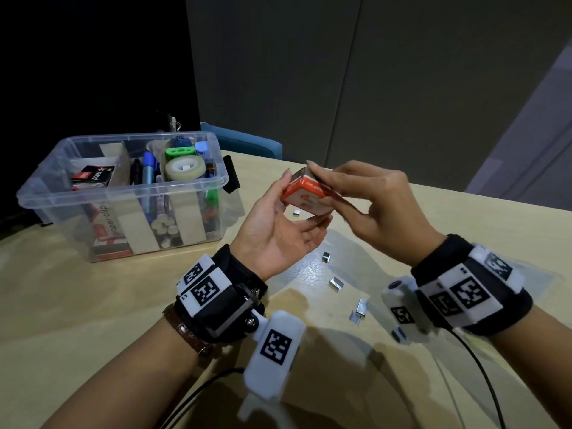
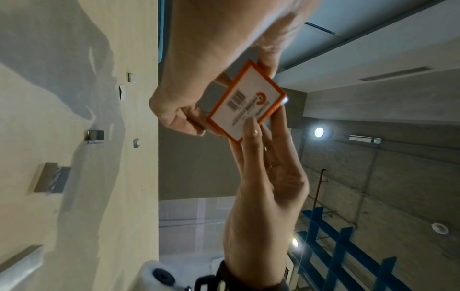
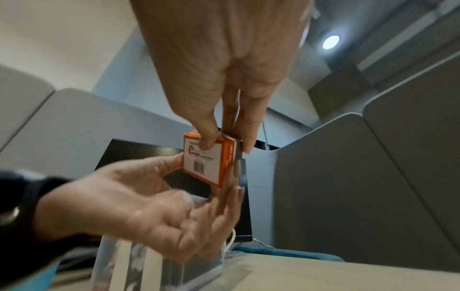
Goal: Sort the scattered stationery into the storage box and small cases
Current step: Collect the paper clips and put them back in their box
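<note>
Scene: a person is holding a small orange case (image 1: pixel 305 198) over the table (image 1: pixel 93 305), mid-frame.
Left hand (image 1: pixel 278 230): pinching the case's edges, thumb against fingertips.
Right hand (image 1: pixel 368 205): clamping its near end, seemingly working the flap.
Handling: light, thin card, likely crushable; best gripped by the narrow edges.
Staples (image 1: pixel 335 283): lying loose below the hands.
Box (image 1: pixel 123 193): sitting at left; "paper clip" is readable inside; the case's print is blurred apart from a barcode.
</note>
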